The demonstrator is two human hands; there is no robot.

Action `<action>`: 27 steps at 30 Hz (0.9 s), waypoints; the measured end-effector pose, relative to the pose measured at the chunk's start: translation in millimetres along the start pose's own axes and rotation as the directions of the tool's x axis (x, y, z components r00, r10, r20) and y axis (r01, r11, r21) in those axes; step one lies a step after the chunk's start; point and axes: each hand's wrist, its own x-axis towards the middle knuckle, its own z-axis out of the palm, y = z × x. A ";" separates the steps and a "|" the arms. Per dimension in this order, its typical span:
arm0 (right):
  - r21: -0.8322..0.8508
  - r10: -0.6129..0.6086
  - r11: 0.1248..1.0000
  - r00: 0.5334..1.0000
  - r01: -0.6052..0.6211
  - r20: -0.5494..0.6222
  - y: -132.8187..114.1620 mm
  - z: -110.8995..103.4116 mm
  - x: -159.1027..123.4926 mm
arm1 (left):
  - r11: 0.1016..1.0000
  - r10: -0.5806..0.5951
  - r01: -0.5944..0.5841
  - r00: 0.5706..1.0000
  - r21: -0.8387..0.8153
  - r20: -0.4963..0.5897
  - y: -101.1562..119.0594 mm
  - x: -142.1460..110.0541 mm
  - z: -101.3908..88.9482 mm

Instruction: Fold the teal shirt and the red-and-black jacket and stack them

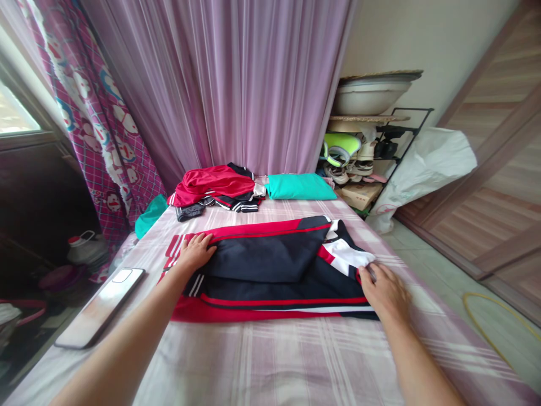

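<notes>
Daylight is entering through the window (17, 107), overexposing its pane and darkening the wall (34, 203) below it. Wide-angle distortion is bending the edges away from the window, while the left hand (195, 252) and right hand (384, 292) are appearing sharp.

The bottom edge cut off my left forearm (118, 349) and my right forearm (416, 361). At 12 o'clock, the red garment (211, 183) hid whatever lay beneath it. At 2 o'clock, the shoes (355, 166) overlapped too much to count, and at 10 o'clock, glare washed out the window (17, 113).
</notes>
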 end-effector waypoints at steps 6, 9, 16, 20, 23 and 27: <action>-0.071 0.007 0.998 0.989 0.004 0.145 5.4 0.7 14.4 | 0.999 -0.010 0.009 0.999 0.034 0.038 4.6 -2.3 -7.7; -0.105 0.041 0.994 0.973 -0.017 0.228 -4.2 -9.4 22.4 | 0.998 0.027 -0.032 0.996 0.057 0.085 1.9 5.3 -23.5; -0.114 0.082 0.992 0.961 -0.053 0.265 -37.3 -38.6 28.8 | 0.995 -0.040 0.028 0.992 0.100 0.119 -33.2 35.1 -48.3; -0.038 -0.101 0.994 0.991 0.105 0.092 -63.3 -46.0 25.5 | 0.995 -0.067 0.051 0.975 0.081 0.212 -48.9 38.7 -38.7; 0.073 -0.327 0.941 0.943 0.331 -0.063 -96.2 -45.8 11.5 | 0.995 -0.061 0.043 0.979 0.092 0.194 -53.4 38.0 -28.6; 0.152 -0.625 0.771 0.781 0.618 -0.004 -147.2 -43.7 -35.0 | 0.995 -0.040 0.027 0.990 0.099 0.138 -54.5 36.1 -24.5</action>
